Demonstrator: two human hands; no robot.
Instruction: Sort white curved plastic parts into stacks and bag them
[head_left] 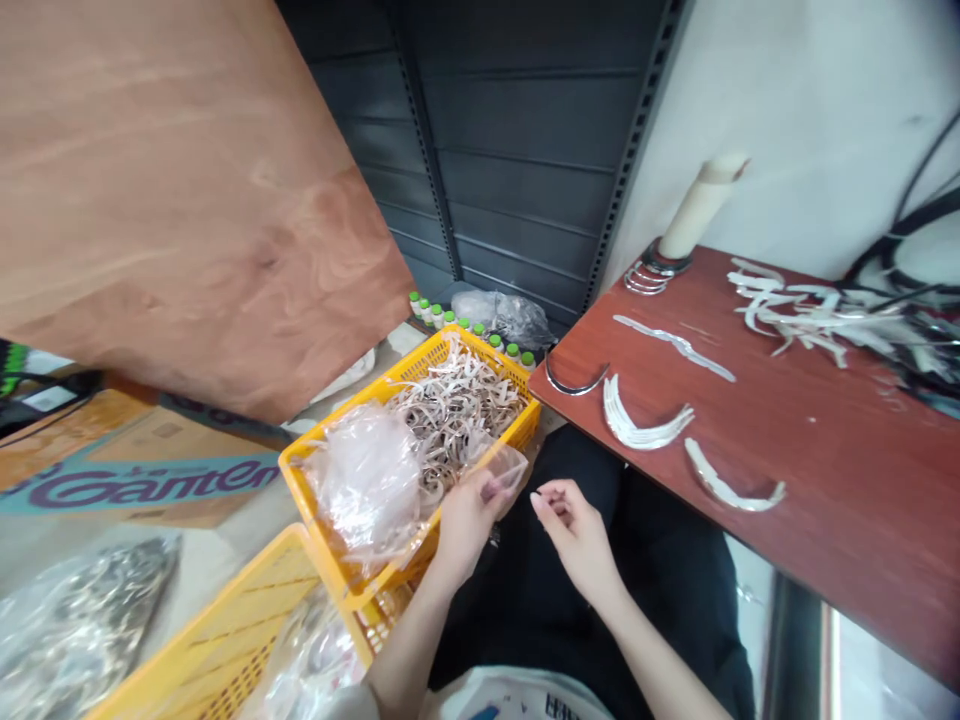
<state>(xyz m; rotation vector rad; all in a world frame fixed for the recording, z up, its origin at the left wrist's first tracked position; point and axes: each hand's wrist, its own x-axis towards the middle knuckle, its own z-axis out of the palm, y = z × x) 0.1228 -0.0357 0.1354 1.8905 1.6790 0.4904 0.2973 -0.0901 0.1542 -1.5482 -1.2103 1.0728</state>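
Note:
My left hand [466,520] pinches a small clear plastic bag [507,468] beside the near right rim of a yellow crate [300,490]. Just right of the bag, my right hand [576,535] has its fingers curled in toward the thumb; no object shows in it. The crate holds a heap of narrow, curled, pale and silvery strips [457,410] and a stack of clear plastic bags [367,475]. On the reddish-brown table [832,480] lie a thin dark curved band [576,388], a curved bundle of whitish bands [641,430] and another whitish curved piece [731,490].
A cream roll [697,215] stands in metal rings near the wall, beside a tangle of white strips [795,310] and black cables [900,250]. Green-capped bottles [480,330] line up behind the crate. A second yellow crate [225,620], a cardboard box [180,470] and a wooden board [187,200] stand left.

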